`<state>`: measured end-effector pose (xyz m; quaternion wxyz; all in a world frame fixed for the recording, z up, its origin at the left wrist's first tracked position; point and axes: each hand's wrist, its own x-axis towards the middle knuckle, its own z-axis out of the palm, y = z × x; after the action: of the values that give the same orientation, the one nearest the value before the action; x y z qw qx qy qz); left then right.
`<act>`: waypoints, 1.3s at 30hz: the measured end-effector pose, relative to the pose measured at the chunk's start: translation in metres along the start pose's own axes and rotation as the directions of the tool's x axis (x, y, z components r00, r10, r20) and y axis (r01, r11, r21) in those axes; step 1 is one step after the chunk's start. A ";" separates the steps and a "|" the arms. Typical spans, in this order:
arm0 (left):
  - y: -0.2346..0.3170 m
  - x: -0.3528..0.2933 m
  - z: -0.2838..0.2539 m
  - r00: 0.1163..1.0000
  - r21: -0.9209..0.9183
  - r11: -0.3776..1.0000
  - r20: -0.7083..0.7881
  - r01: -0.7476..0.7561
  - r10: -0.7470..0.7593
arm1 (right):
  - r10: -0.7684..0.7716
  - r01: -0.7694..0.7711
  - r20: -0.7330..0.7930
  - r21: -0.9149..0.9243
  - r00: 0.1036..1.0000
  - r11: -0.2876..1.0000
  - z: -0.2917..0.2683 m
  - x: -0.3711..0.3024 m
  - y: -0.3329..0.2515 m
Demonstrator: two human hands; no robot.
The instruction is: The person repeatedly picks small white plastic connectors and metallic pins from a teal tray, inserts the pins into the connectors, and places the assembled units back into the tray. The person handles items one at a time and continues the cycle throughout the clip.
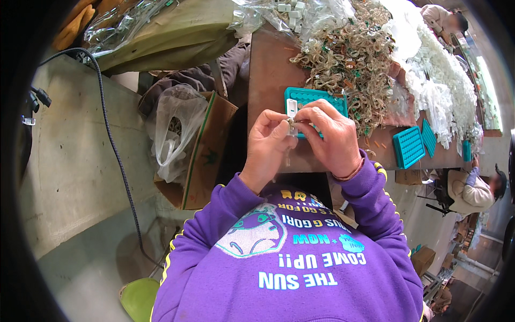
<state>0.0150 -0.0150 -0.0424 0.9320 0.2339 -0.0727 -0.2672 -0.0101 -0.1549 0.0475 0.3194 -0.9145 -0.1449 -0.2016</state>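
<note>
My left hand (269,144) and my right hand (331,135) meet over the near edge of a teal tray (344,100), thumbs and fingers pinched together. A small white rectangular plastic housing (292,106) with a slot sticks up beyond the fingertips. At its lower end both hands close on it. A tiny shiny part shows between the fingertips, too small to make out. Below the left fingers hangs a pale translucent strand (287,159). The tray has rows of round hollows and is partly hidden by my right hand.
A heap of coiled clear cables (348,59) covers the brown table (268,59) beyond the tray. White plastic pieces (437,70) pile up farther right, near more teal trays (409,147). Left stands a cardboard box (206,150) with a clear bag (177,134). Other people (475,190) sit at right.
</note>
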 end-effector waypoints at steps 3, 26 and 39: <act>0.000 0.000 0.000 1.000 -0.004 1.000 0.014 0.024 -0.024 | 0.009 -0.010 0.089 0.011 0.996 1.000 -0.007 0.006 0.004; 0.005 -0.020 0.029 0.973 -0.004 0.973 -0.005 0.231 -0.231 | 0.547 -0.566 0.246 0.613 0.800 0.551 -0.025 -0.026 0.003; -0.009 -0.019 0.070 0.882 -0.155 0.878 0.217 0.454 -0.418 | -0.184 0.166 -0.254 -0.093 0.949 0.982 -0.043 -0.061 -0.003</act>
<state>-0.0238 -0.0398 0.0147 0.8560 0.1243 -0.0731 -0.4965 -0.0768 -0.1885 0.0518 0.2843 -0.8741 -0.1750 -0.3530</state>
